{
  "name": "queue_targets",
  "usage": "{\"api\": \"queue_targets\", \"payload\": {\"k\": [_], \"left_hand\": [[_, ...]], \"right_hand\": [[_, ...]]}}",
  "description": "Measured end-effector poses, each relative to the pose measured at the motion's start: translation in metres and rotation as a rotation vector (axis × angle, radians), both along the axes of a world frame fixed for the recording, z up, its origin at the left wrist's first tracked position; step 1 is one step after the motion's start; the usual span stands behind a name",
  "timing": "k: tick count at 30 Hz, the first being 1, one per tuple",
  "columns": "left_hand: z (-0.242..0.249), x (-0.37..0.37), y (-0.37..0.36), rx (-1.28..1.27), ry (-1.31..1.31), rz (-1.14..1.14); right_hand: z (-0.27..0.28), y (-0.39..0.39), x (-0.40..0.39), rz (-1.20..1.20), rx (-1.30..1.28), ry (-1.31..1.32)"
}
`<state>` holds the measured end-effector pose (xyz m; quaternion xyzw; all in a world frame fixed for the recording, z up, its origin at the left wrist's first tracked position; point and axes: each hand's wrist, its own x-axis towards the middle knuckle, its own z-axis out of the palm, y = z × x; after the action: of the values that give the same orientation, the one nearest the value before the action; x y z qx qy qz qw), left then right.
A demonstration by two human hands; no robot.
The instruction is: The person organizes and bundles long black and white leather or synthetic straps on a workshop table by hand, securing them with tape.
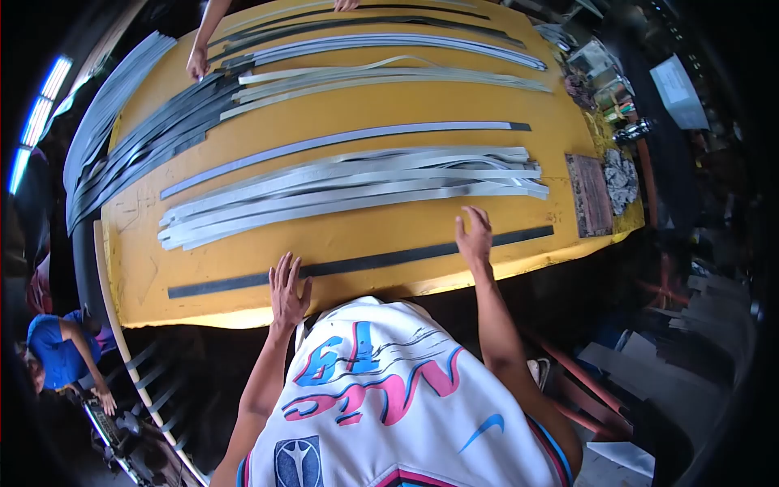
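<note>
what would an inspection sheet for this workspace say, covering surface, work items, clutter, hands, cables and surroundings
Surface: yellow table, marked in places.
Job's things: one dark strip along the near edge; beyond it a pale strip bundle, then a single lilac strip.
Clutter: dark strips piled at the far left; reddish board and crumpled silvery material at the right end.
Grippers: bare hands; left hand spread, right hand loosely bent, both over the dark strip, contact unclear.
Cables: nothing seen.
Surroundings: another person's hand at the far side; person in blue lower left.
</note>
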<state>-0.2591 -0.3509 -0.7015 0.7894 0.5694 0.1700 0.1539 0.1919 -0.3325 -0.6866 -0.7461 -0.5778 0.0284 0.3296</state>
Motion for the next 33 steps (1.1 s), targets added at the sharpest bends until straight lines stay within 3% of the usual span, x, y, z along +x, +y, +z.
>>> {"api": "queue_targets", "payload": {"k": [9, 11, 16, 18, 21, 23, 24, 26, 27, 29, 30, 31, 33], "left_hand": [[0.012, 0.053, 0.026, 0.082, -0.093, 0.004], [0.010, 0.072, 0.038, 0.121, -0.184, -0.095], [0.024, 0.131, 0.048, 0.035, -0.331, -0.029], [0.030, 0.151, 0.049, -0.056, -0.404, 0.013], [0.022, 0.169, 0.053, -0.252, -0.606, 0.083], [0.023, 0.178, 0.059, -0.587, -0.879, 0.225], [0.028, 0.182, 0.065, -0.573, -0.876, 0.248], [0.041, 0.189, 0.080, -0.968, -1.159, 0.375], [0.042, 0.190, 0.087, -0.955, -1.161, 0.386], [0.040, 0.192, 0.100, -1.182, -1.627, 0.412], [0.045, 0.193, 0.106, -1.197, -1.791, 0.441], [0.042, 0.192, 0.115, -1.187, -1.791, 0.442], [0.031, 0.185, 0.135, -0.948, -2.078, 0.608]], "right_hand": [[0.008, 0.070, 0.107, -0.120, -0.026, -0.161], [0.012, 0.081, 0.134, -0.017, -0.202, -0.374], [-0.003, 0.093, 0.179, 0.247, -0.268, -0.263], [0.001, 0.095, 0.187, 0.311, -0.310, -0.369], [0.031, 0.097, 0.193, 0.392, -0.303, -0.283], [0.086, 0.097, 0.181, 0.494, -0.290, -0.232], [0.121, 0.095, 0.166, 0.528, -0.269, -0.158], [0.173, 0.095, 0.150, 0.599, -0.236, -0.068], [0.201, 0.092, 0.138, 0.613, -0.230, -0.065], [0.254, 0.083, 0.110, 0.667, -0.171, -0.100], [0.272, 0.079, 0.100, 0.676, -0.166, -0.098], [0.287, 0.074, 0.091, 0.710, -0.132, -0.132], [0.310, 0.063, 0.078, 0.751, -0.093, -0.166]]}}
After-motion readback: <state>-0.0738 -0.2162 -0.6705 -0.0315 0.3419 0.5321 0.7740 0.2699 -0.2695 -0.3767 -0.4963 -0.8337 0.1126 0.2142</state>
